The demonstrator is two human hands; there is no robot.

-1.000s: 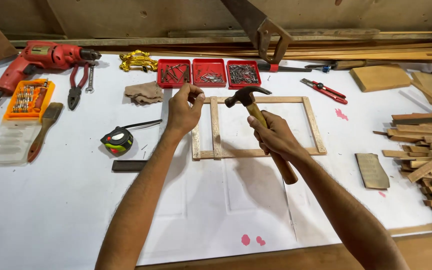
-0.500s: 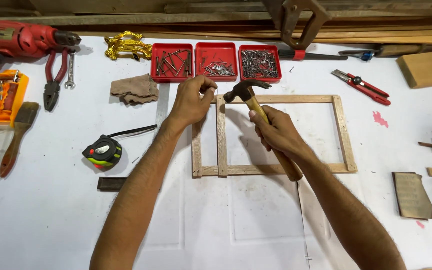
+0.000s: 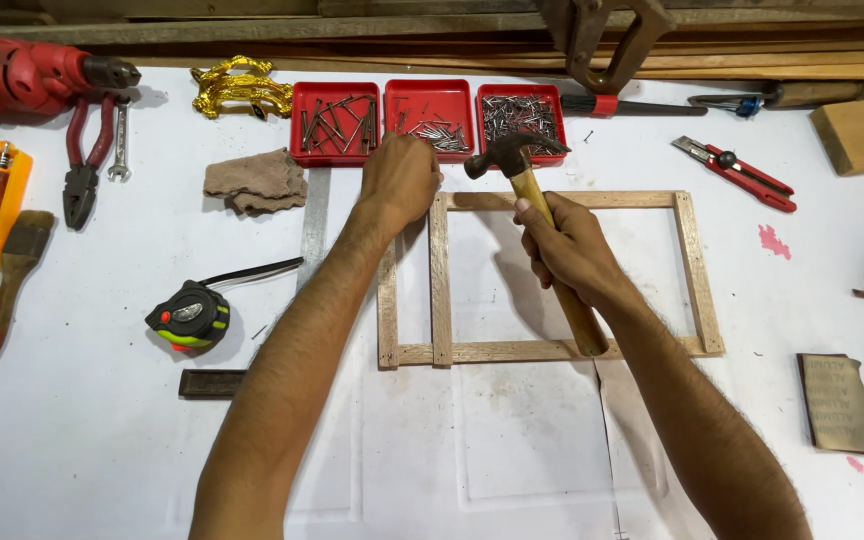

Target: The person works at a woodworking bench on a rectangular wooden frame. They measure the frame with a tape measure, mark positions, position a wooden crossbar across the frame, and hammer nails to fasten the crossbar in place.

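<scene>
Left hand: the left hand (image 3: 401, 180) was closed in a pinch at the top left corner of the wooden frame (image 3: 697, 270); what was pinched could not be told.
Right hand: the right hand (image 3: 564, 246) was wrapped around the handle of the hammer (image 3: 514, 157).
Hammer: its head was held just above the frame's top rail, beside the left hand.
Frame: it was laid flat on the white table (image 3: 102, 450), just below three red nail trays (image 3: 430, 108).
Nearby: a tape measure (image 3: 187, 316) was seen left of the frame.

Three red trays (image 3: 430, 105) of nails sit in a row, beside one hammer (image 3: 542, 215) and one wooden frame (image 3: 692, 265). One tape measure (image 3: 188, 316), one drill (image 3: 27, 75), one pair of pliers (image 3: 82, 170) (red-handled), one brush (image 3: 12, 280).
</scene>
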